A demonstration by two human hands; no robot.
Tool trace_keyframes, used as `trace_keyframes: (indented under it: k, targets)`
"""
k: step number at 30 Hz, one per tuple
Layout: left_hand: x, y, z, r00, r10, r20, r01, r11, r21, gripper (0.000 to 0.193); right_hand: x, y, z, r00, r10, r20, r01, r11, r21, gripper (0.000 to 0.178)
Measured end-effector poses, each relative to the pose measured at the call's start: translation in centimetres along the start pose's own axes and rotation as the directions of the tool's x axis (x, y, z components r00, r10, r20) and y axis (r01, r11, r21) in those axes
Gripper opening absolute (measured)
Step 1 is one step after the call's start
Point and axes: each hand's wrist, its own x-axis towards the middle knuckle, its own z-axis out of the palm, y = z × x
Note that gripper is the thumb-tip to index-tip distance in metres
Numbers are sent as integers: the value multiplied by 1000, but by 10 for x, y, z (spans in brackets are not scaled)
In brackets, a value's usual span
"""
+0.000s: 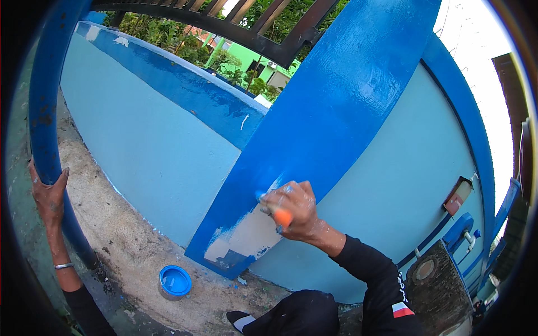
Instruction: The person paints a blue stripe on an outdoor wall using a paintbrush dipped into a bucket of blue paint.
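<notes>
My right hand [300,204], flecked with blue paint, is closed around a paintbrush [282,217] whose orange handle is blurred. Most of the brush head is hidden by my fingers. It is at the lower part of a pillar [342,106] covered in glossy wet blue paint. Just below the hand, a pale patch [246,235] of bare surface shows on the pillar. At the far left, my left hand [49,196] is wrapped around a blue metal pole [45,112] with rusty spots. A small tub with a blue rim [182,270] stands on the ground, blue paint inside.
Light blue wall panels [151,134] flank the pillar, the left one topped by a darker blue band. A dark slatted railing [263,28] runs above. At right are a wall box [458,196], blue pipes and a dark worn panel [440,274]. Rough concrete [112,213] lies below.
</notes>
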Motion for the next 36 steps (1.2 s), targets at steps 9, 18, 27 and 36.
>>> trace_keyframes:
  k: [9,18,27,36]
  targets:
    - [-3,1,-1,1000,-13,3,13,999,-31,79,110,109,-87,769,-136,-625,-86,947,-311,21]
    - [1,20,-5,999,-38,32,39,999,-17,79,-7,1,39,987,-157,-37,144,960,-239,30]
    - [-1,39,-18,996,-70,49,76,990,-116,82,86,53,11,932,18,-362,-48,996,-74,9]
    - [-3,39,-12,999,-29,30,33,991,-133,81,146,69,-41,773,-276,-571,-86,846,-526,23]
